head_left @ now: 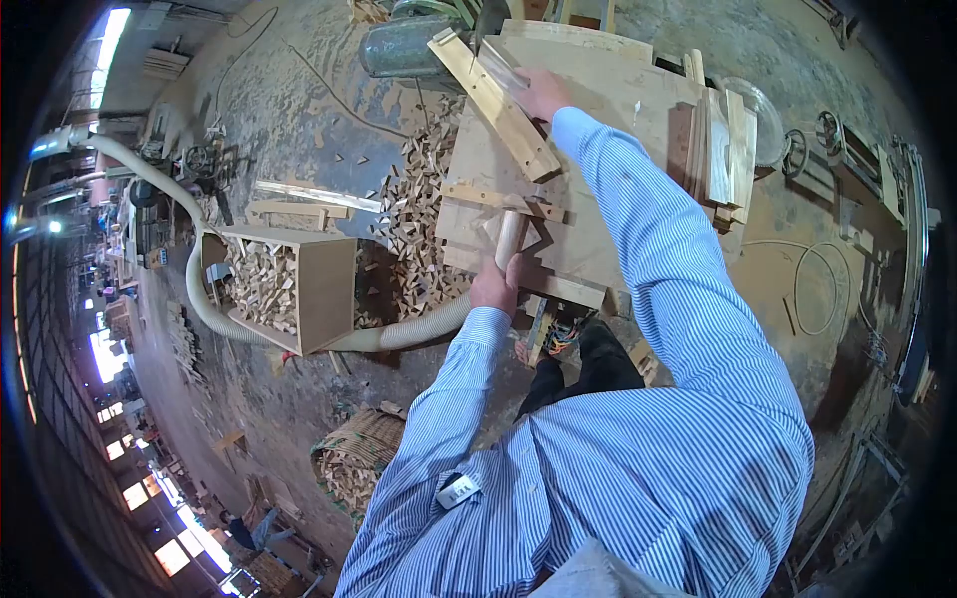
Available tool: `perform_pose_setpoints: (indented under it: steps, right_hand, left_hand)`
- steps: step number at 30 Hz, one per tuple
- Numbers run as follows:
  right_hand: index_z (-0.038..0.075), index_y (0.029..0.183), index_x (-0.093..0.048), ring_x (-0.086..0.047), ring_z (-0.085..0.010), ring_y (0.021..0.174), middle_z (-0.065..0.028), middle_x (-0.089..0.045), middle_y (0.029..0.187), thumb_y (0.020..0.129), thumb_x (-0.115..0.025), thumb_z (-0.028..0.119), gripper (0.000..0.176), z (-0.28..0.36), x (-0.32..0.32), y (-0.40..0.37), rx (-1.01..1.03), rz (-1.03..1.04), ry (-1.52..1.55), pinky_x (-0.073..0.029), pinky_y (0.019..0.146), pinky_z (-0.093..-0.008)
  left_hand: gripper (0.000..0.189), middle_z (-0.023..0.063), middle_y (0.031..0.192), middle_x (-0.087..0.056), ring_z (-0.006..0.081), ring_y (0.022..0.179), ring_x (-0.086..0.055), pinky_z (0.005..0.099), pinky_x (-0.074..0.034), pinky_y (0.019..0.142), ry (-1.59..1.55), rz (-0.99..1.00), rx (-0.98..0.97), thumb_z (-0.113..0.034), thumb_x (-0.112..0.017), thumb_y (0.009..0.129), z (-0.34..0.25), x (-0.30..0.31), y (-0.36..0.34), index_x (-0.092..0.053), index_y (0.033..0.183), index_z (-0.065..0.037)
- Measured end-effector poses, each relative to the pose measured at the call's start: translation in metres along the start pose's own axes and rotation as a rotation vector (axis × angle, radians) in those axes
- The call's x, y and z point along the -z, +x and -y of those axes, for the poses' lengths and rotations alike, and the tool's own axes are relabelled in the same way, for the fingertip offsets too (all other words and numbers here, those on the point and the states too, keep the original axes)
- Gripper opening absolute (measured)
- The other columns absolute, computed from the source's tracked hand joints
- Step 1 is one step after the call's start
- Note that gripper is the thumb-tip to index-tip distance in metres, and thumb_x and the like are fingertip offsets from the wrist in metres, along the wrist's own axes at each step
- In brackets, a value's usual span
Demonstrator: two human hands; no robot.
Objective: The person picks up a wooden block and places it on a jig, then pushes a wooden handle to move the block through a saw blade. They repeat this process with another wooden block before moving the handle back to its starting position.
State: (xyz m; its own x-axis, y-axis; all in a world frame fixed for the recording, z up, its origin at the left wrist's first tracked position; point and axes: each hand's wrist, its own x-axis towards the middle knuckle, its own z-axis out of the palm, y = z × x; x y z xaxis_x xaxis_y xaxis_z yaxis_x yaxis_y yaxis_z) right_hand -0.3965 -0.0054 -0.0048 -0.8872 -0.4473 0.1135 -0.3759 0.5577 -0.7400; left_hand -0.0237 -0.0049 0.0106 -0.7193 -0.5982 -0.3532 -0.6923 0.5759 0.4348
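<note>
My left hand (495,286) is closed around the near end of a pale, rounded wooden piece (510,236), which points away from me over the near edge of the worktable (608,130). The piece's far end lies by a narrow wooden strip with holes (498,201). At the far side of the table, my right hand (543,95) has its fingers on a pale, shiny wooden strip (501,66). Beside that strip lies a thicker wooden board (495,105) set at a slant. My right fingertips are partly hidden and slightly blurred.
Stacked wood pieces (733,149) stand on the table's right. Many offcuts (424,199) cover the floor to the left, near an offcut-filled wooden box (327,294) and a flexible hose (414,331). A green motor (404,48) stands behind. A woven basket (364,439) holds more offcuts.
</note>
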Motion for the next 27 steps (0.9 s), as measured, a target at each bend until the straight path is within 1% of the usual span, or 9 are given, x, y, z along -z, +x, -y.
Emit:
perform_pose_setpoints:
  steps: [2, 3, 6, 8, 12, 14, 15, 17, 27]
  right_hand:
    - [0.012, 0.113, -0.075, -0.065, -0.0360, 0.113, -0.0192, -0.071, 0.116, 0.087, -0.071, 0.031, 0.033, 0.010, 0.019, -0.008, -0.149, 0.155, -0.098, -0.051, 0.099, -0.0466]
    - [0.012, 0.113, -0.075, -0.065, -0.0360, 0.113, -0.0192, -0.071, 0.116, 0.087, -0.071, 0.031, 0.033, 0.010, 0.021, -0.012, -0.144, 0.156, -0.099, -0.051, 0.099, -0.0466]
    - [0.009, 0.106, -0.075, -0.066, -0.0365, 0.110, -0.0205, -0.071, 0.112, 0.088, -0.070, 0.030, 0.029, 0.012, 0.025, -0.033, -0.112, 0.067, -0.109, -0.051, 0.096, -0.0476]
    - [0.007, 0.105, -0.075, -0.067, -0.0389, 0.103, -0.0221, -0.072, 0.107, 0.092, -0.066, 0.030, 0.028, 0.018, 0.028, -0.052, 0.133, -0.071, -0.209, -0.052, 0.093, -0.0493]
    - [0.006, 0.104, -0.075, -0.066, -0.0406, 0.099, -0.0232, -0.071, 0.105, 0.095, -0.060, 0.030, 0.030, 0.033, 0.019, -0.084, 0.060, -0.051, -0.192, -0.052, 0.092, -0.0502]
    - [0.013, 0.110, -0.076, -0.069, -0.0402, 0.092, -0.0213, -0.072, 0.093, 0.094, -0.063, 0.034, 0.030, 0.017, -0.003, -0.095, -0.005, 0.001, -0.130, -0.053, 0.087, -0.0498]
    - [0.013, 0.110, -0.076, -0.069, -0.0402, 0.092, -0.0213, -0.072, 0.093, 0.094, -0.063, 0.034, 0.030, 0.021, -0.004, -0.098, -0.001, 0.000, -0.132, -0.053, 0.087, -0.0498]
    - [0.012, 0.105, -0.076, -0.067, -0.0411, 0.099, -0.0206, -0.072, 0.105, 0.095, -0.058, 0.031, 0.028, 0.031, -0.011, -0.102, -0.040, 0.058, -0.088, -0.051, 0.092, -0.0514]
    - [0.017, 0.108, -0.076, -0.068, -0.0401, 0.099, -0.0178, -0.072, 0.105, 0.094, -0.060, 0.035, 0.027, 0.047, -0.032, -0.077, -0.063, 0.091, -0.083, -0.053, 0.090, -0.0503]
  left_hand:
    - [0.062, 0.0320, 0.090, -0.069, 0.0524, 0.086, -0.066, 0.0598, -0.050, 0.078, 0.010, -0.034, -0.010, -0.060, -0.048, 0.100, 0.010, -0.004, -0.004, -0.054, 0.112, 0.000]
    - [0.062, 0.0320, 0.090, -0.069, 0.0524, 0.086, -0.066, 0.0598, -0.050, 0.078, 0.007, -0.038, -0.009, -0.060, -0.048, 0.100, 0.013, -0.003, -0.008, -0.054, 0.112, 0.000]
    - [0.061, 0.0319, 0.091, -0.069, 0.0526, 0.087, -0.065, 0.0597, -0.051, 0.078, 0.030, 0.001, 0.025, -0.059, -0.049, 0.100, 0.024, -0.001, -0.024, -0.054, 0.112, 0.000]
    - [0.060, 0.0321, 0.090, -0.069, 0.0524, 0.086, -0.066, 0.0597, -0.050, 0.078, 0.008, -0.004, 0.002, -0.058, -0.049, 0.100, 0.029, 0.001, -0.034, -0.054, 0.112, 0.000]
    - [0.060, 0.0320, 0.089, -0.068, 0.0524, 0.085, -0.065, 0.0595, -0.050, 0.077, -0.006, -0.005, -0.028, -0.058, -0.050, 0.100, 0.053, -0.008, -0.048, -0.054, 0.112, 0.000]
    - [0.062, 0.0340, 0.090, -0.068, 0.0538, 0.087, -0.065, 0.0608, -0.050, 0.078, -0.008, 0.025, -0.008, -0.059, -0.050, 0.100, 0.052, 0.003, -0.061, -0.054, 0.112, 0.001]
    - [0.062, 0.0340, 0.090, -0.068, 0.0538, 0.087, -0.065, 0.0608, -0.050, 0.078, -0.012, 0.023, -0.009, -0.059, -0.050, 0.100, 0.055, 0.003, -0.065, -0.054, 0.112, 0.001]
    - [0.060, 0.0321, 0.086, -0.068, 0.0525, 0.084, -0.066, 0.0599, -0.051, 0.076, -0.015, 0.022, 0.003, -0.059, -0.051, 0.100, 0.059, 0.004, -0.072, -0.054, 0.109, 0.000]
    - [0.058, 0.0278, 0.080, -0.069, 0.0486, 0.079, -0.068, 0.0577, -0.052, 0.070, -0.015, 0.060, 0.052, -0.060, -0.053, 0.099, 0.071, 0.005, -0.087, -0.054, 0.104, -0.002]
